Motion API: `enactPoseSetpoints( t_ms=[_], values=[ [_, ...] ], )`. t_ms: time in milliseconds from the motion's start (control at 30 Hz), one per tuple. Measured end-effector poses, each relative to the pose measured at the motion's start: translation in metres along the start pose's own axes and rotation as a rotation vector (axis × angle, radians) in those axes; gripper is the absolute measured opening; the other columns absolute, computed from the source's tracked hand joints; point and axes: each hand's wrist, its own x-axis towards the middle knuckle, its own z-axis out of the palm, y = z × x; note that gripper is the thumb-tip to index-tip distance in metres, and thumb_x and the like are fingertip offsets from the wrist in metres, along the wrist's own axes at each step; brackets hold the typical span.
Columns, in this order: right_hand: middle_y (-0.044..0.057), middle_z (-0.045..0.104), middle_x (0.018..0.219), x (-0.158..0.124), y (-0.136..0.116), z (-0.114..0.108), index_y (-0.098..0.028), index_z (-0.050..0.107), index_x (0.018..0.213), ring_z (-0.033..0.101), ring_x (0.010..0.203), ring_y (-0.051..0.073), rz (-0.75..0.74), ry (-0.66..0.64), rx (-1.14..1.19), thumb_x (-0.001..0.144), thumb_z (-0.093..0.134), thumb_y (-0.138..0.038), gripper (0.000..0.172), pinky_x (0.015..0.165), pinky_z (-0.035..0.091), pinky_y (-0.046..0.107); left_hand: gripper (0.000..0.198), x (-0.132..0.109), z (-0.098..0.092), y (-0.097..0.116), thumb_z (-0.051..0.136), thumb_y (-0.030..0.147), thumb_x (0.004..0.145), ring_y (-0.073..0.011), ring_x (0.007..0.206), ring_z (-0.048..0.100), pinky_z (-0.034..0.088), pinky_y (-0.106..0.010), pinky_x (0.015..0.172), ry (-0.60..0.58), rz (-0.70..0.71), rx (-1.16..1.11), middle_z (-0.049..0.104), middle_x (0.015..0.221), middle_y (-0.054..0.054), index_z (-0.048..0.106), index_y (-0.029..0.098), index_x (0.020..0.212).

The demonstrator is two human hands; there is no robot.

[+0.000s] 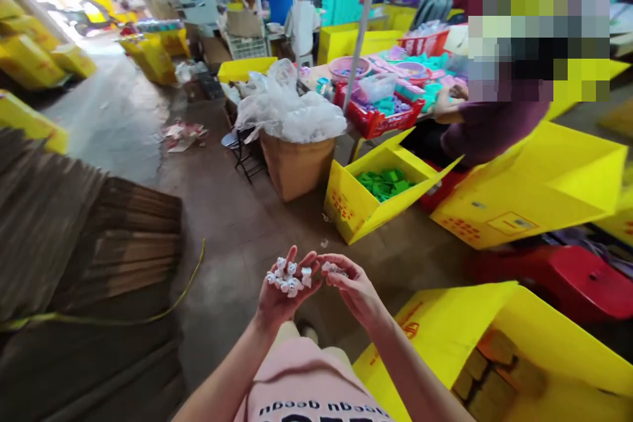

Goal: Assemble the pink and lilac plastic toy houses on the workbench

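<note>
Several small white animal figurines (289, 279), bear-like with dark dots for faces, lie on the upturned palm of my left hand (275, 303). That hand is cupped, its fingers pointing away from me, and it bears the figurines in front of my body. Close beside its fingertips is my right hand (359, 287), with thumb and fingers pinched together. Something small and pale shows between those fingers, too small to make out. Both hands are held in the air above the floor (232, 277).
At lower right stands an open yellow box (445, 316) with brown blocks inside. Ahead are a yellow box (356, 204) of green pieces and a carton (297, 165) topped with plastic bags. Flattened cardboard (133, 237) is stacked left. A seated person (499, 119) works at the right-hand table.
</note>
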Motion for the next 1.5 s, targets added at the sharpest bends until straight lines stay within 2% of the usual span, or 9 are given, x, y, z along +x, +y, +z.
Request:
enactPoseSetpoints(
  t_ms=[200, 300, 400, 533, 733, 867, 1000, 1267, 1500],
  values=[
    [-0.001, 0.068, 0.079, 0.044, -0.042, -0.035, -0.022, 0.072, 0.092, 0.055, 0.068, 0.008, -0.126, 0.277, 0.039, 0.058, 0.080, -0.024, 0.035, 0.064, 0.043, 0.018, 0.038, 0.120, 0.001, 0.030, 0.032, 0.034, 0.092, -0.0254, 0.120, 0.050, 0.019, -0.048, 0.106, -0.040, -0.281, 0.024, 0.058, 0.127, -0.009, 0.063, 0.030, 0.114],
    [0.001, 0.069, 0.085, 0.054, -0.065, -0.058, -0.022, 0.072, 0.092, 0.057, 0.069, 0.008, -0.211, 0.431, 0.121, 0.058, 0.080, -0.025, 0.035, 0.063, 0.045, 0.018, 0.037, 0.182, 0.012, 0.025, 0.035, 0.036, 0.091, -0.0271, 0.116, 0.053, 0.028, -0.046, 0.102, -0.014, -0.443, 0.050, 0.060, 0.124, -0.010, 0.064, 0.027, 0.113],
    [0.003, 0.071, 0.093, 0.056, -0.086, -0.091, -0.021, 0.072, 0.089, 0.058, 0.065, 0.008, -0.267, 0.597, 0.249, 0.058, 0.079, -0.026, 0.032, 0.059, 0.047, 0.018, 0.036, 0.239, 0.024, 0.004, 0.037, 0.037, 0.090, -0.0278, 0.111, 0.057, 0.033, -0.045, 0.098, 0.034, -0.578, 0.082, 0.064, 0.118, -0.009, 0.066, 0.026, 0.109],
    [0.006, 0.072, 0.096, 0.052, -0.112, -0.151, -0.018, 0.071, 0.087, 0.060, 0.063, 0.008, -0.319, 0.763, 0.463, 0.057, 0.079, -0.024, 0.031, 0.055, 0.049, 0.016, 0.036, 0.310, 0.032, -0.048, 0.037, 0.037, 0.090, -0.0274, 0.108, 0.059, 0.036, -0.045, 0.096, 0.108, -0.751, 0.132, 0.067, 0.111, -0.009, 0.066, 0.023, 0.106],
    [0.004, 0.072, 0.093, 0.043, -0.169, -0.255, -0.017, 0.069, 0.085, 0.063, 0.064, 0.007, -0.352, 0.827, 0.697, 0.056, 0.077, -0.013, 0.030, 0.057, 0.051, 0.013, 0.036, 0.412, 0.051, -0.154, 0.037, 0.036, 0.091, -0.0262, 0.103, 0.062, 0.041, -0.044, 0.091, 0.221, -0.902, 0.186, 0.067, 0.106, -0.012, 0.058, 0.020, 0.116],
    [0.000, 0.070, 0.081, 0.036, -0.221, -0.315, -0.018, 0.067, 0.081, 0.063, 0.065, 0.006, -0.403, 0.897, 0.581, 0.054, 0.078, -0.015, 0.030, 0.057, 0.049, 0.013, 0.039, 0.473, 0.079, -0.216, 0.037, 0.035, 0.091, -0.0251, 0.095, 0.065, 0.044, -0.043, 0.089, 0.250, -0.960, 0.244, 0.068, 0.100, -0.012, 0.051, 0.018, 0.123],
    [-0.004, 0.066, 0.069, 0.030, -0.270, -0.364, -0.019, 0.065, 0.075, 0.060, 0.065, 0.007, -0.456, 0.946, 0.513, 0.053, 0.080, -0.018, 0.026, 0.057, 0.047, 0.015, 0.042, 0.523, 0.101, -0.264, 0.039, 0.034, 0.090, -0.0250, 0.093, 0.065, 0.044, -0.043, 0.088, 0.202, -0.988, 0.248, 0.068, 0.100, -0.010, 0.048, 0.020, 0.127],
    [-0.002, 0.062, 0.067, 0.021, -0.337, -0.452, -0.019, 0.063, 0.071, 0.044, 0.050, 0.006, -0.621, 1.097, 0.320, 0.061, 0.075, -0.029, 0.019, 0.044, 0.033, 0.020, 0.034, 0.620, 0.116, -0.347, 0.041, 0.034, 0.088, -0.0269, 0.117, 0.052, 0.029, -0.046, 0.102, 0.056, -1.128, 0.194, 0.060, 0.122, -0.011, 0.062, 0.022, 0.111],
    [-0.002, 0.058, 0.066, 0.009, -0.400, -0.519, -0.019, 0.062, 0.082, 0.046, 0.055, 0.009, -0.555, 1.319, -0.028, 0.074, 0.064, -0.033, 0.017, 0.052, 0.037, 0.022, 0.039, 0.715, 0.142, -0.436, 0.031, 0.033, 0.092, -0.0227, 0.105, 0.059, 0.029, -0.046, 0.102, -0.025, -1.363, 0.180, 0.060, 0.123, -0.010, 0.066, 0.022, 0.106]
  ],
)
